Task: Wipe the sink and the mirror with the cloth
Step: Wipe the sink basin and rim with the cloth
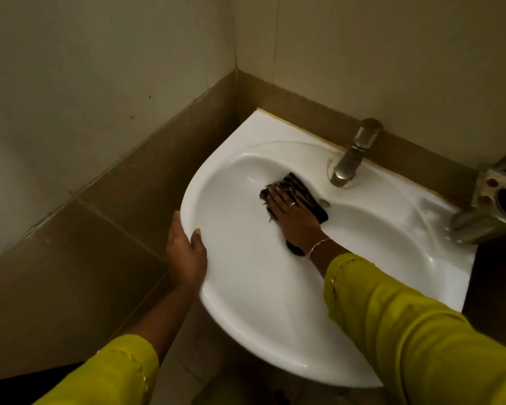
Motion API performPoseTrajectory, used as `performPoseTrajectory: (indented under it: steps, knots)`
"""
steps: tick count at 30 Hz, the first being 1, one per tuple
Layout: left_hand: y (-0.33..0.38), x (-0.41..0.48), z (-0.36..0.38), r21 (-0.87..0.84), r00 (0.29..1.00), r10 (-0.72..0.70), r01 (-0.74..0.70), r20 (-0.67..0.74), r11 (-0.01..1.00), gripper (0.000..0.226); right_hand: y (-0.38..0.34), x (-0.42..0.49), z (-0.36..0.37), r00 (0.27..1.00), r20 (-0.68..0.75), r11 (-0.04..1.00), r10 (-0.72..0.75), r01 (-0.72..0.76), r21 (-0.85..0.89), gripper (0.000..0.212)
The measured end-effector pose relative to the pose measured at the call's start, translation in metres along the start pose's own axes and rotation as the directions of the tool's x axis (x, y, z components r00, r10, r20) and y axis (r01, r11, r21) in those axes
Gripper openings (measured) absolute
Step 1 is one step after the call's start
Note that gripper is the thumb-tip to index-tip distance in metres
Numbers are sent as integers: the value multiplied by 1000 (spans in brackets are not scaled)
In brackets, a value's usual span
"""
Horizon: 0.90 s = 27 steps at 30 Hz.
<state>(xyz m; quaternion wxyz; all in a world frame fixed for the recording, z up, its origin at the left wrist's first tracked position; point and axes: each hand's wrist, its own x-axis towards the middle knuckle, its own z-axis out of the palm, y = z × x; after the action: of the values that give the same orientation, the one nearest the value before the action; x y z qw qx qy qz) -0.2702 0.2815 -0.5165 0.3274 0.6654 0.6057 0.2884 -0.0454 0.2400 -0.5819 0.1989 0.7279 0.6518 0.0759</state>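
Sleeves (406,331) of yellow-green reach in from below. The left hand (187,252) holds the sink (246,331) by its near rim, thumb over the top, likely as a brace. Farther in, the right hand (292,214) lies flat, fingers spread, pressing the dark cloth (307,194) against the basin's back slope, so the whole palm drives the wipe. Just beyond, the tap (351,159) overhangs and would crowd an upward stroke; a metal fitting (491,206) sits at the right. No mirror shows.

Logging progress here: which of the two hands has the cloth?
The right hand, with ring and bracelet, presses the dark cloth flat in the sink bowl below the tap. The left hand only grips the sink's rim.
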Motion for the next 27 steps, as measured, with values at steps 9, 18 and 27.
performPoseTrajectory:
  steps: [9,18,27]
  knots:
    - [0,-1,1,-30,1000,-1,2,2,1000,54,-53,31,-33,976,83,866,201,-217,451,54]
    - [-1,1,1,-23,1000,15,-14,14,1000,54,-88,22,-65,998,-8,45,55,6,999,53]
    - [-2,2,4,-55,999,29,-30,-13,998,47,-101,-28,-79,984,0,-84,-178,-15,996,53]
